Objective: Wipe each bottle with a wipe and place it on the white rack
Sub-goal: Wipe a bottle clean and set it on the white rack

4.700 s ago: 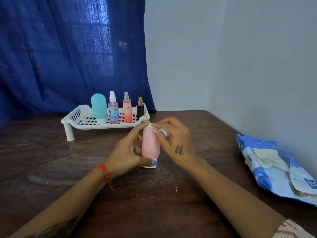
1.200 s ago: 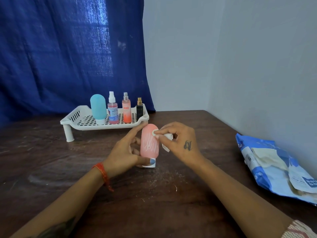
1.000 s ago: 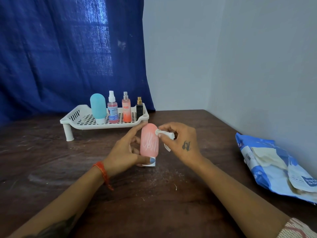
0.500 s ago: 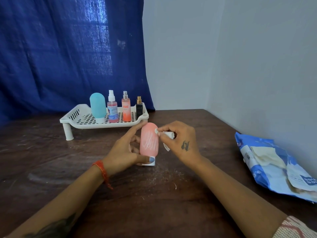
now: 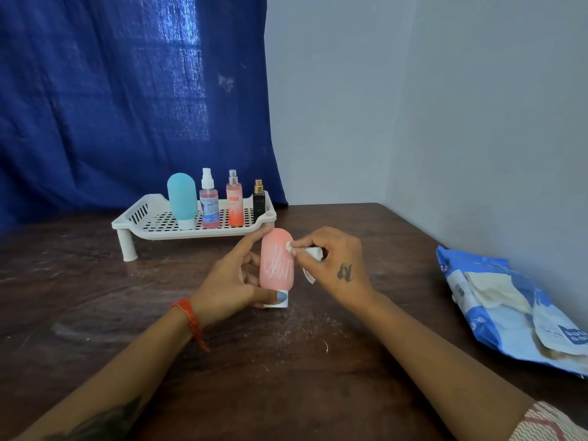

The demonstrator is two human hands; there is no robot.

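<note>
Left hand (image 5: 232,281) curled in a grip, right hand (image 5: 334,265) pinching, forearms converging.

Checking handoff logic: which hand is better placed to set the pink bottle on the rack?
Left: the left hand already grips the pink bottle; the right hand pinches the wipe.
</note>
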